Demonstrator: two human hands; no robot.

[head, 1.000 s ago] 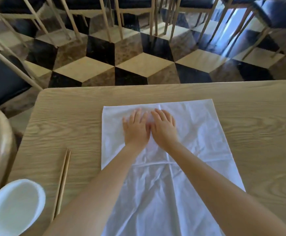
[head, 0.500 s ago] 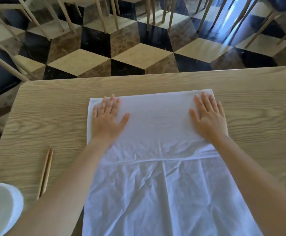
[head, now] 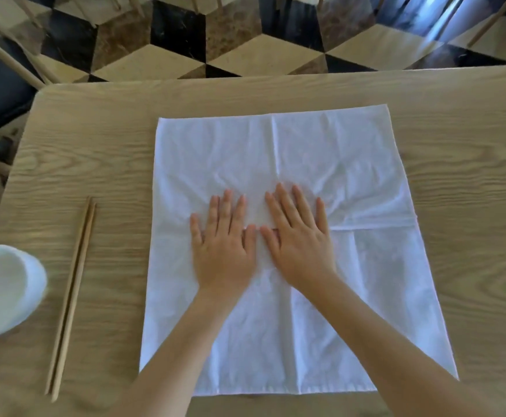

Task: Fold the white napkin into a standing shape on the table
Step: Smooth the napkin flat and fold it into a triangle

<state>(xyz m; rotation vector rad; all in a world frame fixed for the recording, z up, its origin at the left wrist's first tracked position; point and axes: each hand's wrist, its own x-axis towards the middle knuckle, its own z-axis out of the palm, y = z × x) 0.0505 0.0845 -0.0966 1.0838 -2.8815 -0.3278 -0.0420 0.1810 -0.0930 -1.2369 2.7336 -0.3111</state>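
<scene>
Two hands flat | left hand [head: 223, 251], right hand [head: 301, 245] spread wide, palms pressing napkin [head: 366, 164] | gripping nothing

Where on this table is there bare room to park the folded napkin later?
The widest bare wood lies right of the napkin, out to the table edge. A bare strip runs between the napkin's far edge and the table's far edge. The left is crowded: chopsticks and bowl. Left hand and right hand press the middle.
</scene>
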